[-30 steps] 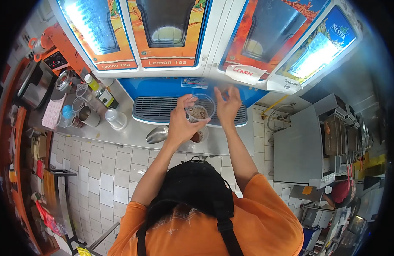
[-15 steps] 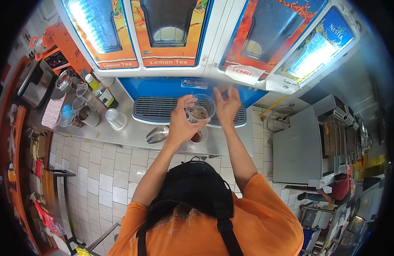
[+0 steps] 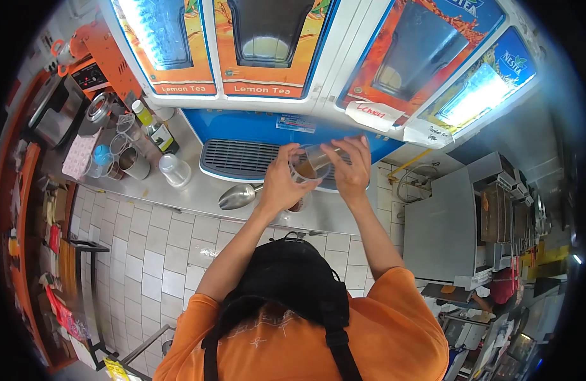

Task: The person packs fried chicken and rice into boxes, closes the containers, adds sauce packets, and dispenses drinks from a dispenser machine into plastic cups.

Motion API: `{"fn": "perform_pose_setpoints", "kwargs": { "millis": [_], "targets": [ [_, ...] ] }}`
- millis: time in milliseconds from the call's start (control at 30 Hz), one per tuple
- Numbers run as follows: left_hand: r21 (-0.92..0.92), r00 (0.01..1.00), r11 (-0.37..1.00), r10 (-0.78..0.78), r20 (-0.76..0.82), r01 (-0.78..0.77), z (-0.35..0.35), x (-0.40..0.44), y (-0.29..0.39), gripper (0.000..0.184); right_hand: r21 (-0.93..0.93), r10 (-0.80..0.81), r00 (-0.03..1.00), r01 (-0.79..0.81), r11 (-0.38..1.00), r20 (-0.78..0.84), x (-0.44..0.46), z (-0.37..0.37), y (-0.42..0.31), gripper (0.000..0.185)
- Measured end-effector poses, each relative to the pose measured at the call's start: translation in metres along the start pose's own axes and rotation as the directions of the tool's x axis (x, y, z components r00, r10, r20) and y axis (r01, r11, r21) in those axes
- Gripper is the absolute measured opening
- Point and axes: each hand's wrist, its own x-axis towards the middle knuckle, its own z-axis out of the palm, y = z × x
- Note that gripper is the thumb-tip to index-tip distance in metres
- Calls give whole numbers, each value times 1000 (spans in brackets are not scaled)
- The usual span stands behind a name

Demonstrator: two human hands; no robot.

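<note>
My left hand (image 3: 282,181) is wrapped around a clear plastic cup (image 3: 298,170) in front of the drink dispenser. Tilted over the cup's mouth is a small clear container (image 3: 316,154), its mouth toward the cup, with my right hand (image 3: 351,166) closed around it. Something brownish shows in the cup; whether it is being poured cannot be made out. Below my left hand, a second cup (image 3: 298,204) with dark contents stands on the counter, partly hidden. A metal scoop (image 3: 237,197) lies to the left of that cup.
The drink dispenser (image 3: 267,90) rises ahead, above a grey drip tray (image 3: 235,159). On the steel counter (image 3: 201,197) at left are an upturned clear cup (image 3: 175,171), a bottle (image 3: 158,131) and several containers. Another person (image 3: 504,292) is partly visible far right.
My right hand has come from beside the cup to over it, and a small clear container now shows tilted in it. My left hand and its cup have shifted slightly right.
</note>
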Motion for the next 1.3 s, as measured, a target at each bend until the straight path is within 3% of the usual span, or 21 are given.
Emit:
{"fn": "perform_pose_setpoints", "kwargs": {
  "millis": [200,333,400,433,500,600,667,867,1033,1100,1133,1200,1267,1300],
  "targets": [
    [-69,998,997,43,-35,-46,3,3,1,86,-28,-127,991,128,991,37,0,-7,7,51],
    [-42,999,998,33,-41,-35,2,3,-1,86,-28,-32,999,32,999,9,-6,-3,-1,52],
    [-39,997,998,41,-70,-44,1,2,-5,86,113,275,961,-273,955,-5,-12,8,-10,49],
    [-36,995,998,48,-93,-51,-1,3,-8,87,113,275,961,-273,955,-8,-13,16,-13,49],
    [-37,991,998,41,-125,-46,-6,3,-18,87,248,585,809,-558,792,-46,-13,31,-17,46],
    [-31,983,999,29,-179,-35,-23,1,-33,86,353,688,724,-634,689,-43,-6,46,-11,46],
    [-45,953,998,-49,-300,38,-37,0,-45,84,376,700,713,-641,670,-32,-7,56,-3,45],
    [-9,860,999,-48,-507,51,-62,0,-89,84,434,682,729,-598,674,-54,-6,64,1,40],
    [29,885,999,-25,-465,44,-70,-3,-93,85,426,667,742,-586,689,-60,-5,65,1,37],
    [414,762,910,252,-597,24,-64,-20,-88,90,424,670,740,-588,689,-64,-3,61,-1,36],
    [415,766,910,253,-591,20,-59,-34,-90,90,422,674,735,-592,687,-66,-1,60,-2,36],
    [403,884,857,424,-196,-321,-50,-62,-91,100,455,693,718,-597,660,-64,1,59,-5,35],
    [404,940,850,285,185,-337,-29,-64,-63,107,461,688,723,-592,662,-60,-3,61,-3,33],
    [403,939,849,289,188,-342,-20,-62,-54,107,469,676,734,-576,669,-64,-3,63,-1,31]
  ]
}}
